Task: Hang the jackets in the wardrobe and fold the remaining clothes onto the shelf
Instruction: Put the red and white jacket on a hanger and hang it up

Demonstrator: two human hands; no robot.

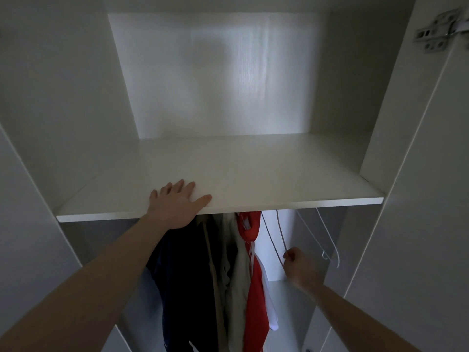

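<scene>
Here, the white wardrobe (45, 102) stands open, its shelf (253, 179) spanning the view. Below the shelf's front edge hang a dark navy jacket (185, 275), a grey garment (237, 275) and a red-and-white jacket (255, 288). The left hand (176, 204) lies flat, fingers spread, on the shelf's front edge. The right hand (300, 268) pinches a thin wire hanger (276, 237); a white hanger (327, 245) hangs further right.

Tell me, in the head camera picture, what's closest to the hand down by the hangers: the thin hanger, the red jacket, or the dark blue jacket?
From the right hand:
1. Thin hanger, pinched in its fingers.
2. Red jacket, hanging just left of it.
3. Dark blue jacket, farthest left, under the left arm.
</scene>
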